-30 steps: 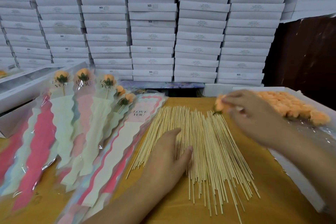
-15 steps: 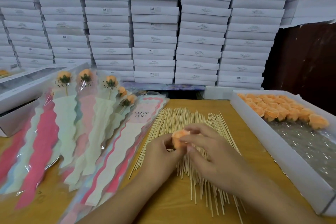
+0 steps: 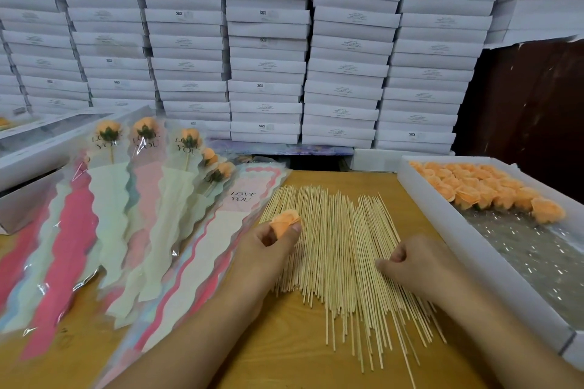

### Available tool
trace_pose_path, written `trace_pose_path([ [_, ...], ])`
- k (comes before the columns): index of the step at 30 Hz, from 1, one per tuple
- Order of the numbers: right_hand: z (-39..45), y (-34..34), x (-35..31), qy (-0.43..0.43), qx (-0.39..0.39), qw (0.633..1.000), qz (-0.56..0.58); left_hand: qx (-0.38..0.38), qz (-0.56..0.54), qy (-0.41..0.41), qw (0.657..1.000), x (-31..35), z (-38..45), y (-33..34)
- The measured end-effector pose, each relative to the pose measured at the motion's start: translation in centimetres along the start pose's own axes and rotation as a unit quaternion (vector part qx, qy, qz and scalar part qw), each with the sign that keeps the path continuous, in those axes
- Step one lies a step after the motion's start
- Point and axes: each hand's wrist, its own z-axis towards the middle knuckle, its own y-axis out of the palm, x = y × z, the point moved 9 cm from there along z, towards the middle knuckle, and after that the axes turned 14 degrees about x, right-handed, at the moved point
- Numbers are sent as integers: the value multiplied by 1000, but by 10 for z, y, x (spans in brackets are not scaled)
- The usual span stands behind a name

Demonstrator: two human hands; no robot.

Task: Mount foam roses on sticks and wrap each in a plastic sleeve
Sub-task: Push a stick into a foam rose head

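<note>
My left hand [image 3: 271, 249] pinches an orange foam rose [image 3: 285, 222] between thumb and fingers, above the left side of a spread of thin wooden sticks [image 3: 341, 249] on the table. My right hand [image 3: 414, 265] rests on the right part of the sticks, fingertips curled down onto them; whether it pinches one I cannot tell. A white tray [image 3: 448, 230] at the right holds several more orange roses [image 3: 486, 189]. Empty "LOVE YOU" plastic sleeves [image 3: 202, 259] lie left of the sticks.
Wrapped roses in sleeves [image 3: 110, 199] are fanned out at the left, over a wooden table [image 3: 284, 341]. Long white boxes [image 3: 47, 148] lie at the far left. A wall of stacked white boxes [image 3: 268, 50] stands behind. A dark panel [image 3: 531, 110] is at the back right.
The right hand fetched a rose from the tray and passed it to the left hand. The right hand then dropped onto the sticks at the right; the left hand now holds the rose alone.
</note>
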Motion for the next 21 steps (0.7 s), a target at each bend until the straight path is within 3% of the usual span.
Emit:
trace_pose_path([
  [21, -14, 2, -9, 17, -51, 998, 18, -50, -54, -25, 997, 3, -2, 6],
])
